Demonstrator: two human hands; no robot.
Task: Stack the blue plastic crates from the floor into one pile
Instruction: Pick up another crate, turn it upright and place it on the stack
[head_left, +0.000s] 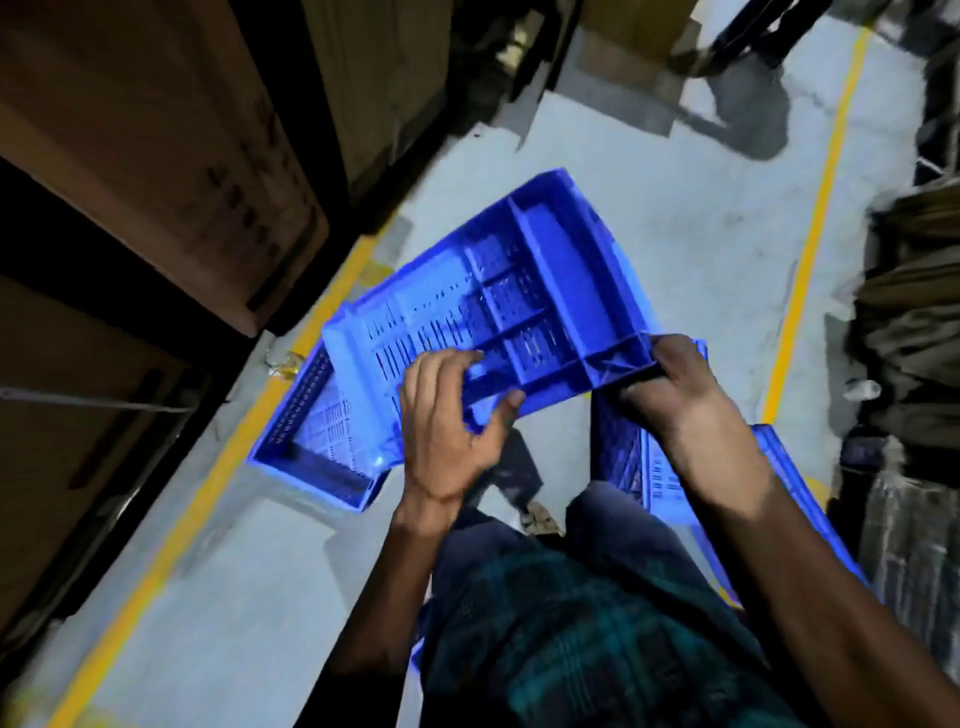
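Observation:
A blue slotted plastic crate (493, 291) is held tilted in the air at the centre of the head view, its ribbed underside facing me. My left hand (447, 415) grips its near edge, fingers over the rim and thumb beneath. My right hand (680, 395) grips the near right corner. Below it on the left, a second blue crate (317, 441) lies on the grey floor, partly covered by the held one. A third blue crate (639, 462) stands at the right behind my right forearm, mostly hidden.
Large cardboard boxes (156, 156) on dark racking line the left side. Yellow floor lines (810, 234) run along both edges of the aisle. Dark bundled goods (914, 322) sit at the right. Another person's legs (748, 31) show at the top right.

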